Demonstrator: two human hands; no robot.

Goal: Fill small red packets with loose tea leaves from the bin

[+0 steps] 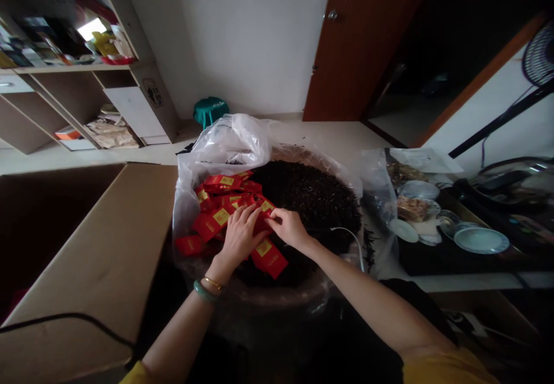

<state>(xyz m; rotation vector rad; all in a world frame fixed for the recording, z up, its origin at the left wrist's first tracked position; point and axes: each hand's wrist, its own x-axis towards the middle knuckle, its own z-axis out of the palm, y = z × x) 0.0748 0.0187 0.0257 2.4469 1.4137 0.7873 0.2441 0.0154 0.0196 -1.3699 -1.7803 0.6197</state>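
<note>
A heap of red packets (216,185) with gold labels lies on the left side of a wide round container lined with a clear plastic bag (234,135). Dark, thin dried leaves that look like loose tea (311,193) fill the rest of it. My left hand (240,231) has its fingers bent over a red packet (263,222) and its thumb against the near side. Pinched at the packet's right edge are the thumb and fingers of my right hand (289,229). Another red packet (270,258) lies just below my hands. The held packet is partly hidden by my fingers.
An open cardboard box (151,211) stands close on the left. To the right, a low table holds a pale oval dish (481,239) and several small dishes. Near my right forearm a white cable (357,242) curves. A teal covered stool (210,111) is by the wall.
</note>
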